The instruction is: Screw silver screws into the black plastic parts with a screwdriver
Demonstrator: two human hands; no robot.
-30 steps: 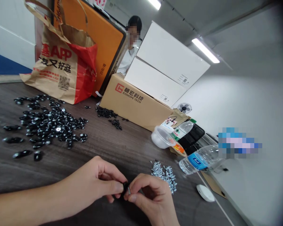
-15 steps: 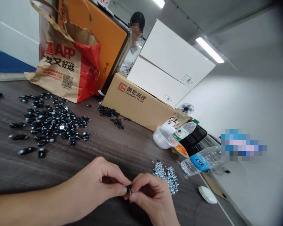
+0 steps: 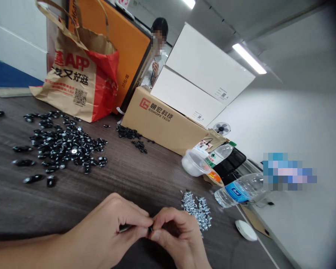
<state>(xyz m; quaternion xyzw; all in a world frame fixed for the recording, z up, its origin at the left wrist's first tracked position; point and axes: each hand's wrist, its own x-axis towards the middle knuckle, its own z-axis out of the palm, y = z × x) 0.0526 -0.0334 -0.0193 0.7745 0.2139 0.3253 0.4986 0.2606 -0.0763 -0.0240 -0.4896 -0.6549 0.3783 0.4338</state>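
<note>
My left hand (image 3: pixel 112 228) is closed in a pinch on a small black part (image 3: pixel 150 231), low in the middle of the view. Fingertips hide most of that part. Against it, my right hand (image 3: pixel 179 233) is pinched too, on what looks like a small silver screw, nearly covered by the fingers. The fingertips of both hands touch. Just beyond my right hand lies a pile of silver screws (image 3: pixel 197 209). Farther off to the left is a large heap of black parts with silver centres (image 3: pixel 67 144). Smaller black pieces (image 3: pixel 128 132) lie in front of the cardboard box.
A paper bag (image 3: pixel 72 74) and a cardboard box (image 3: pixel 162 121) with white boxes (image 3: pixel 207 67) on top stand at the back. Plastic bowls (image 3: pixel 194 164), a water bottle (image 3: pixel 235 192) and a white mouse (image 3: pixel 245 230) are on the right. A person (image 3: pixel 156 48) is behind the boxes.
My hands have turned slightly and the fingertips have drawn closer, so the black part and its silver pin show less. The person behind the boxes has raised a hand.
</note>
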